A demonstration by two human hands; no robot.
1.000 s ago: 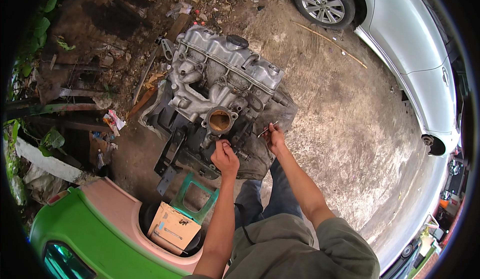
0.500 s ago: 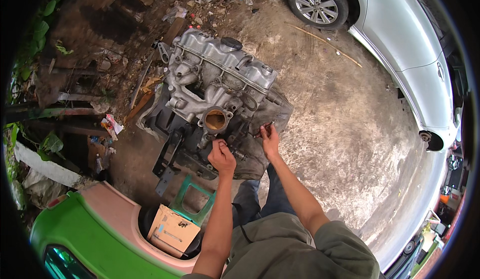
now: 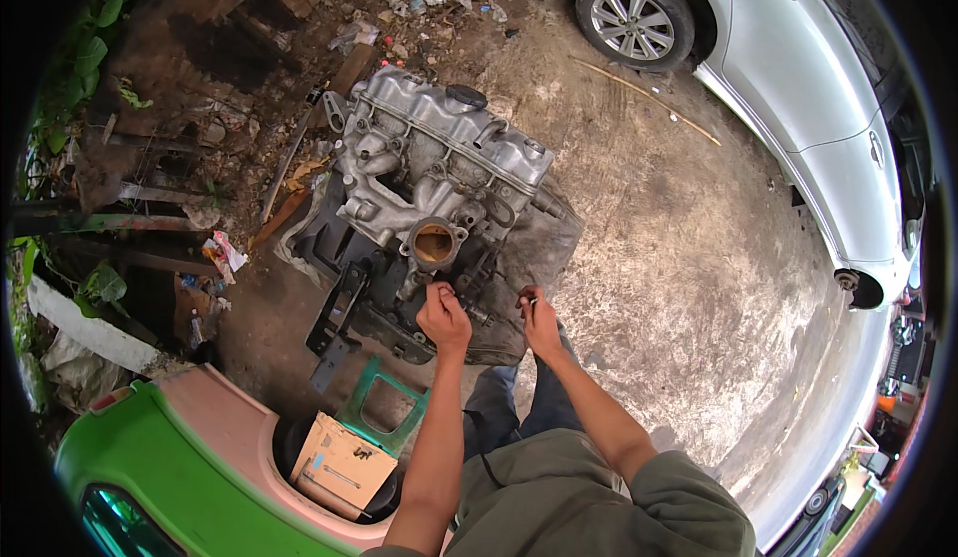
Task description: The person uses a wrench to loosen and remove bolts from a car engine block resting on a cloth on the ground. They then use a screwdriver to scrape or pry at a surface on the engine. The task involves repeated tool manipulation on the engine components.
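Engine block (image 3: 439, 183), grey and grimy, sits on bare ground; left hand (image 3: 444, 319) pinches at its round port, right hand (image 3: 540, 319) grips a small tool; cardboard box (image 3: 341, 463) rests in a tyre.

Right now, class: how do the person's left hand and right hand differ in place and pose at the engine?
The left hand is closed at the engine just below its round opening; the right hand sits further right, off the metal, over the dark sheet. The left forearm rises nearly straight; the right slants in. The right pinches something small, too tiny to identify. Both are bare.
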